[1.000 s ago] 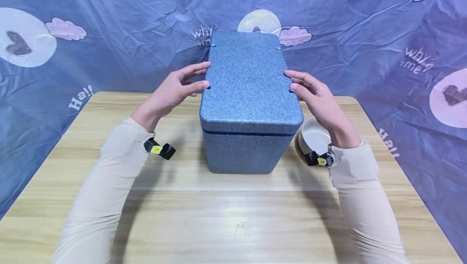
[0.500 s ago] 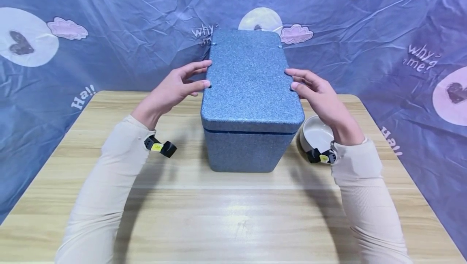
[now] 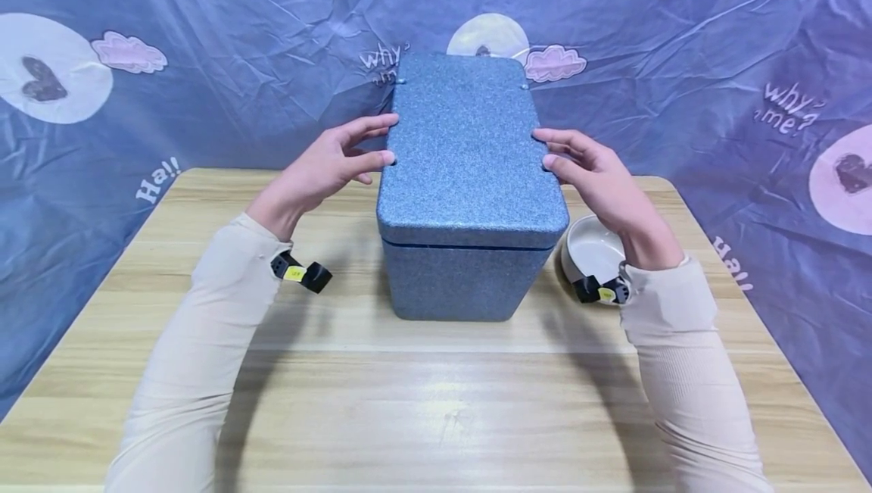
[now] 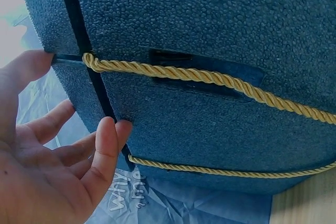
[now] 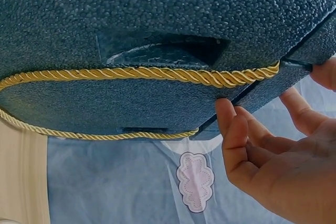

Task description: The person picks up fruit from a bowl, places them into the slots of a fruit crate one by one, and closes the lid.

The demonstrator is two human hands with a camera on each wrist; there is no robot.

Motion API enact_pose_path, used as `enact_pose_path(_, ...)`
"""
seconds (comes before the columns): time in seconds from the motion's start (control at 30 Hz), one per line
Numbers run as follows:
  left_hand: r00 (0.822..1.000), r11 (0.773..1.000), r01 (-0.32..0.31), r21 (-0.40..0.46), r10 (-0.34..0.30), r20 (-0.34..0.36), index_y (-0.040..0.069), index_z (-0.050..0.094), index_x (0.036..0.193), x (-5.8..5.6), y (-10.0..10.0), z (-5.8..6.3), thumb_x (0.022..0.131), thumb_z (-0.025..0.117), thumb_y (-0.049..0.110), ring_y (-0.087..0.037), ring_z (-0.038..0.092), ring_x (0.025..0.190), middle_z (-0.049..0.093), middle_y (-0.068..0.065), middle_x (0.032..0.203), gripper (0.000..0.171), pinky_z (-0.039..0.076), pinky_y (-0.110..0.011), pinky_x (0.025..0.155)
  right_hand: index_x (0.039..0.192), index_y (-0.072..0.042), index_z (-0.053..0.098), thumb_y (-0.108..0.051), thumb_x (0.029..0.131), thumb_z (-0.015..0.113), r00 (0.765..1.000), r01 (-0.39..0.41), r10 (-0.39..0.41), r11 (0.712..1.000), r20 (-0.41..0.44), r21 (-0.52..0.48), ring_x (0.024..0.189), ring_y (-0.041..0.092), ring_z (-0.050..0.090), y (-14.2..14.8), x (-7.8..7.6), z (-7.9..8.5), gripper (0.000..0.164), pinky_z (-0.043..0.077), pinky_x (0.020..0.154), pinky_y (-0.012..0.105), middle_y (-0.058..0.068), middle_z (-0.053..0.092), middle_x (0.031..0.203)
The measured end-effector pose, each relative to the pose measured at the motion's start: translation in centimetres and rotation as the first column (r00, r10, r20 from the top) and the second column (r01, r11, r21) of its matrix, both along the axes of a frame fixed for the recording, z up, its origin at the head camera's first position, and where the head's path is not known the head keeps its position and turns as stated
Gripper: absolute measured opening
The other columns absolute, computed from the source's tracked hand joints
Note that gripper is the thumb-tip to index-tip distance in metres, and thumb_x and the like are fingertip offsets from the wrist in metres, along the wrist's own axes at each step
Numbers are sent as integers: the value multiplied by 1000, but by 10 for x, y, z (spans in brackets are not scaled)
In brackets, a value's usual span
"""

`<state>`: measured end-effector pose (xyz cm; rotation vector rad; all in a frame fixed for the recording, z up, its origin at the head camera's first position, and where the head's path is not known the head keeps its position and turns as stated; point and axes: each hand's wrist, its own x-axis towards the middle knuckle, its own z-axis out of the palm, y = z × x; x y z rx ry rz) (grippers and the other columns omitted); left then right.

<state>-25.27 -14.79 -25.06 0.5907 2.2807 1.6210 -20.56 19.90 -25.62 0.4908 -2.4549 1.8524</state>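
A blue-grey foam box stands on the table, its lid on top and a thin dark seam between the two. My left hand holds the lid's left edge, thumb nearer me and fingers further back. On the opposite edge my right hand holds the lid in the same way. In the left wrist view, several fingertips lie along the seam, beside a twisted gold rope. The right wrist view shows fingertips by the seam too, near another gold rope and a recessed slot in the box side.
A white round bowl sits on the wooden table right of the box, partly hidden by my right wrist and its camera. A blue printed cloth hangs behind the table and along both sides.
Both hands keep their places on the lid's edges. The whole head view has shifted very slightly; box, lid and bowl otherwise look the same.
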Motion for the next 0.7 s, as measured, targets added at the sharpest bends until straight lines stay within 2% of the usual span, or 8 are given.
enact_pose_path(0.33,1000,1000,7,-17,-7,3,24,38,149,0,0,1,94,60,22,-22,51,127,37,-2,154,59,53,-30,82,130,-16,60,-11,97,55,1000,1,-1,1000,5,-14,97,4,54,-1,2,2,34,44,86,14,-7,58,109)
enact_pose_path(0.7,1000,999,21,-28,-20,20,26,39,148,1,-3,5,94,62,24,-19,55,122,38,4,153,59,53,-31,86,134,-15,56,-13,98,53,1000,10,-11,998,17,67,99,3,54,0,3,6,36,43,87,14,-8,56,113)
